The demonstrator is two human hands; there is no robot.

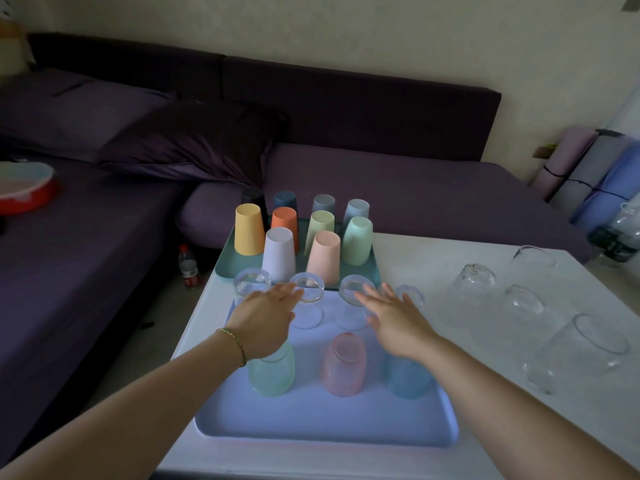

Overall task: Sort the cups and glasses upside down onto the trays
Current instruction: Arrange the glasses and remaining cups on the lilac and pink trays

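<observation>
Here, inverted glasses [343,363] on blue tray [311,420].

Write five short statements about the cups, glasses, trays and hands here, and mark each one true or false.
1. The coloured cups on the green tray stand upside down. True.
2. The left hand grips the pink glass. False: the hand is open with straight fingers, and the pink glass stands free on the blue tray.
3. Clear glasses are on the table to the right of the trays. True.
4. The green tray lies nearer the person than the blue tray. False: it lies beyond the blue tray.
5. The bracelet is on the right wrist. False: it is on the left wrist.
</observation>
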